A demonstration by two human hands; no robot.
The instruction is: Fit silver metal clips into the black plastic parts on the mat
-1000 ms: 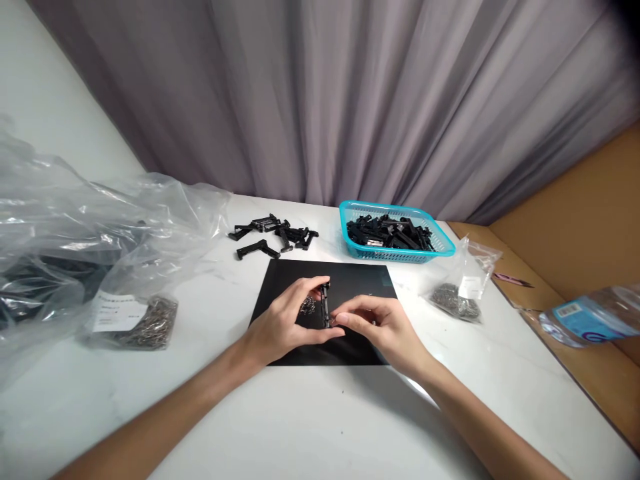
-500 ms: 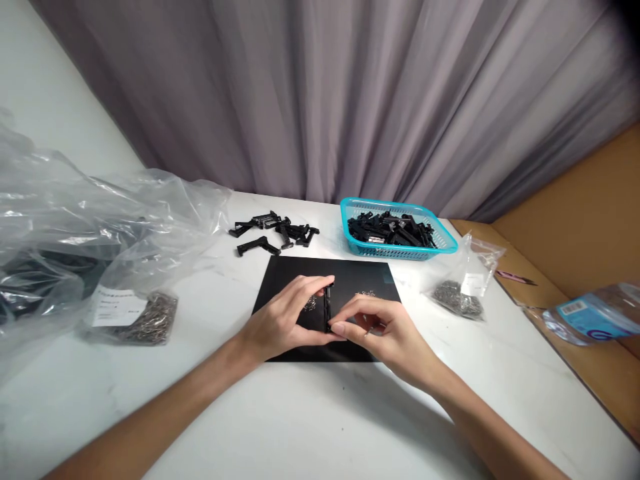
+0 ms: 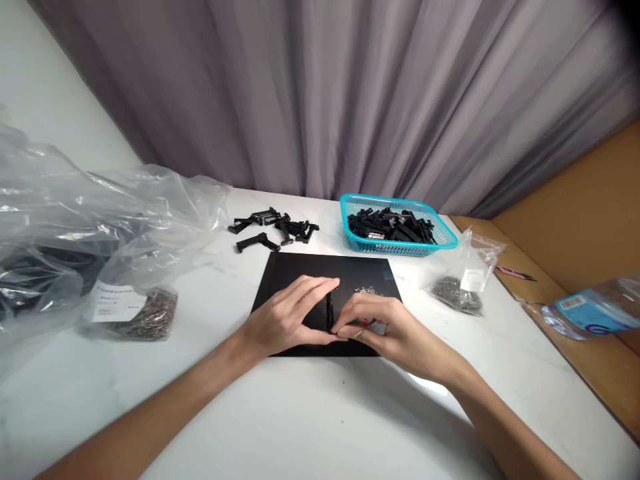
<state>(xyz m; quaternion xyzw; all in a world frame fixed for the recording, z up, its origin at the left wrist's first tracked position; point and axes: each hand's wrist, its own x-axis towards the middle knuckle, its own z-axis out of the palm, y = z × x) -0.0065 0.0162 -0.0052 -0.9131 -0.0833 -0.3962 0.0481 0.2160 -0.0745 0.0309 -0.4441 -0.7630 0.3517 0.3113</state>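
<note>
My left hand (image 3: pixel 293 313) grips a narrow black plastic part (image 3: pixel 330 310) between fingers and thumb, holding it over a black mat (image 3: pixel 280 267). My right hand (image 3: pixel 383 323) is closed at the near end of that part, thumb and fingertips pressed together. A thin metal piece (image 3: pixel 367 327) shows among the right fingers; its kind is too small to make out. Behind the right hand lies a small heap of shiny metal pieces (image 3: pixel 367 291) on the mat.
Black plastic parts (image 3: pixel 267 220) lie loose behind the mat. A blue basket (image 3: pixel 400 250) holds many more. Bags of small metal pieces stand left (image 3: pixel 150 317) and right (image 3: pixel 455 293). Clear plastic sheeting (image 3: pixel 150 193) covers the left side; a bottle (image 3: pixel 595 310) lies at right.
The black part has tilted slightly in my left hand. My right fingers have shifted at its near end, and the thin metal piece among them now shows more clearly.
</note>
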